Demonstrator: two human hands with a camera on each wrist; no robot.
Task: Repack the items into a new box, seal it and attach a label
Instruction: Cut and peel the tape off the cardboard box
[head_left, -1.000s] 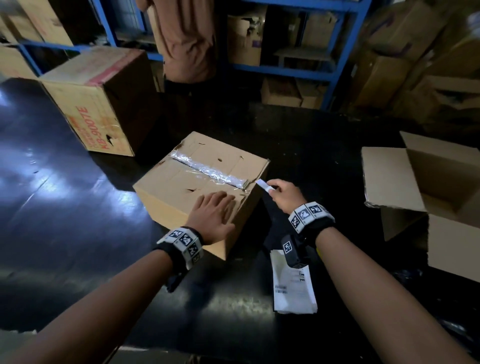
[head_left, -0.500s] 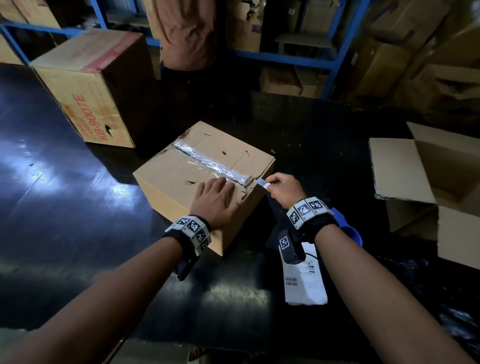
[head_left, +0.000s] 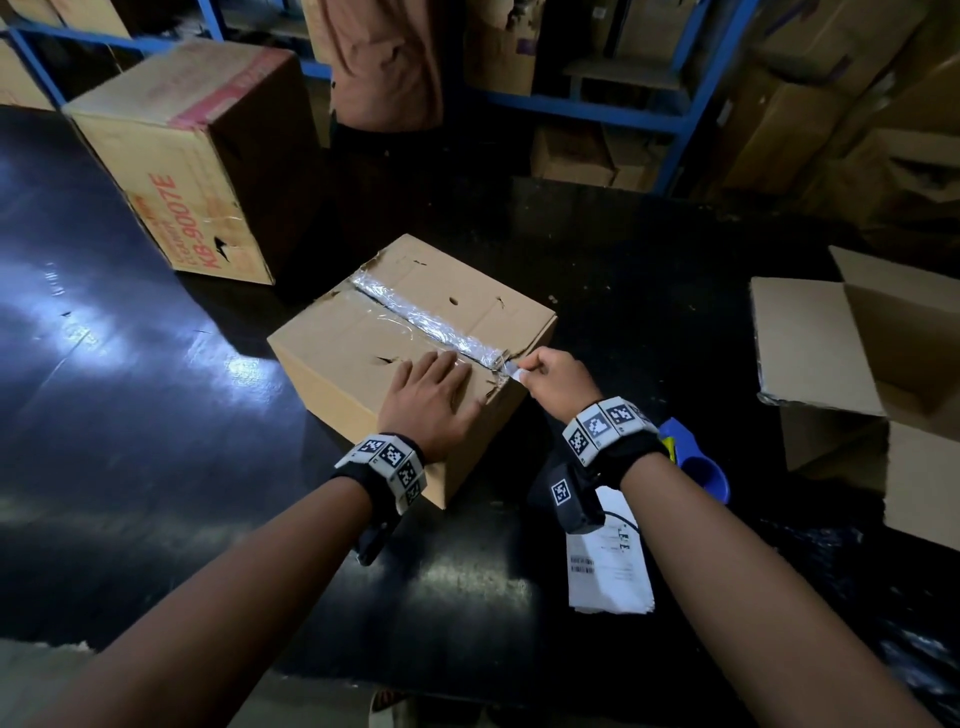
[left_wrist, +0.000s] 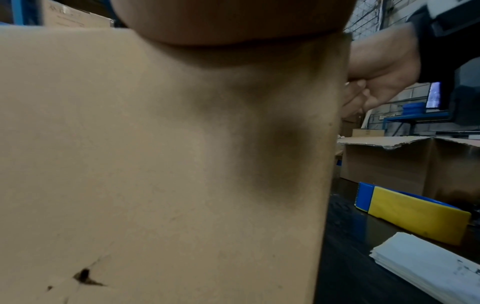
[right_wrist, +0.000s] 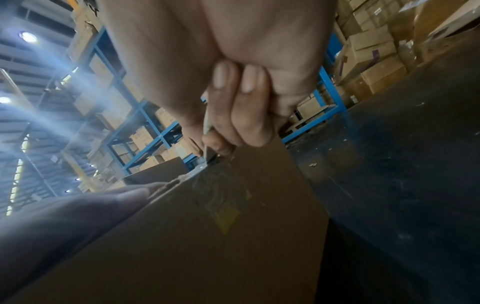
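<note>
A closed cardboard box stands mid-table, its top seam covered by shiny tape. My left hand lies flat on the near part of the lid, fingers straight. My right hand grips a thin silver cutter whose tip touches the tape's near end at the box edge. The right wrist view shows my fingers curled round the cutter above the box. In the left wrist view the box wall fills the frame, with my right hand beside it.
An open empty box stands at the right. A stack of white labels and a blue-and-yellow tool lie under my right forearm. A large printed carton is at the back left. A person in brown stands behind the table.
My right hand moved the cutter leftward from just off the box edge onto the tape's near end. My left hand stayed flat on the lid.
</note>
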